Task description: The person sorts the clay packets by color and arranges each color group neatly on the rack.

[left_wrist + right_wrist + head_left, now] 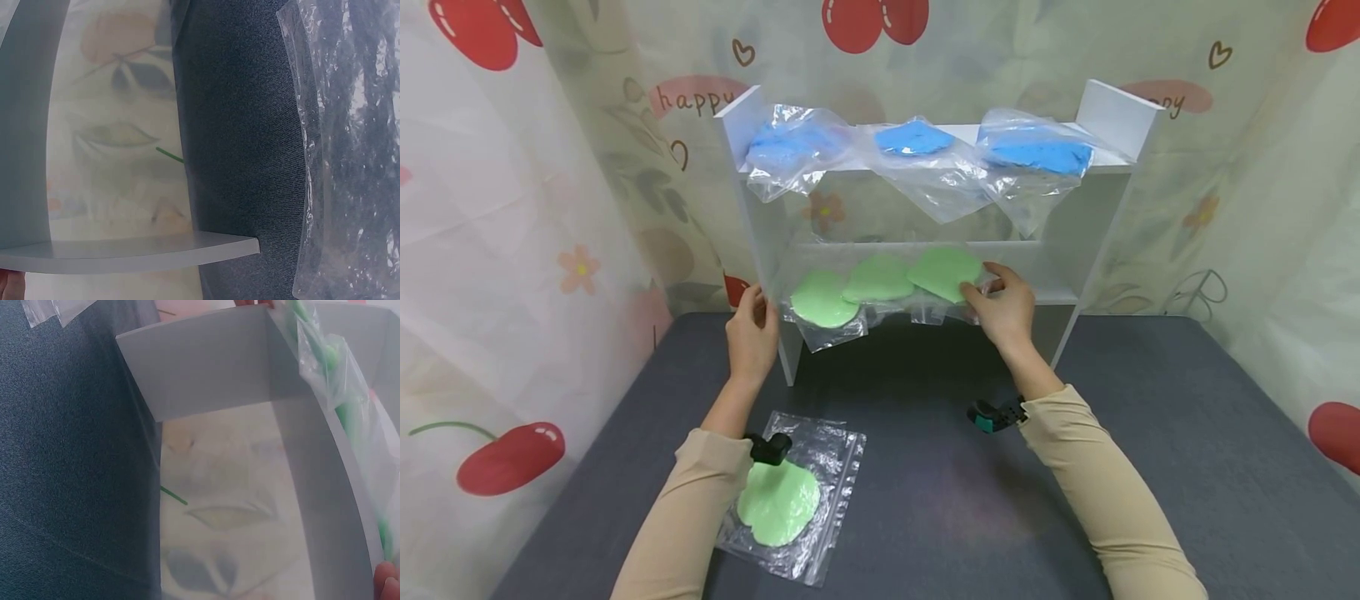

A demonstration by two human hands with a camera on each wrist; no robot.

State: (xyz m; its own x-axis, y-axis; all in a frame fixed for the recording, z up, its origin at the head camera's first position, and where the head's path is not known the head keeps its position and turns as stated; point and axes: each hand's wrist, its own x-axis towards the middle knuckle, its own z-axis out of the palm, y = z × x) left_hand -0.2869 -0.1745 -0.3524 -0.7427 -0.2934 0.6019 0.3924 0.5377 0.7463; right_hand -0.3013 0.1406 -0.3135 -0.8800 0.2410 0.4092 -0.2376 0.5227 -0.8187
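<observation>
My right hand [1003,308] pinches the right end of a clear bag holding a flat green clay piece [946,273], at the front of the lower board of a white shelf unit [1056,287]. Two more bagged green pieces [826,298] [880,279] lie left of it, their plastic drooping over the board's edge. At the unit's left side panel, my left hand [752,337] grips the front edge, thumb at the front and fingers outside. In the left wrist view, fingertips [11,285] show beside the panel; in the right wrist view, right fingertips [389,584] meet the bags.
Three clear bags of blue clay [913,137] lie along the top board, plastic hanging over its edge. On the dark table [925,500], a zip bag with a green piece [778,504] lies flat under the left forearm. Patterned cloth [587,208] stands behind and at both sides.
</observation>
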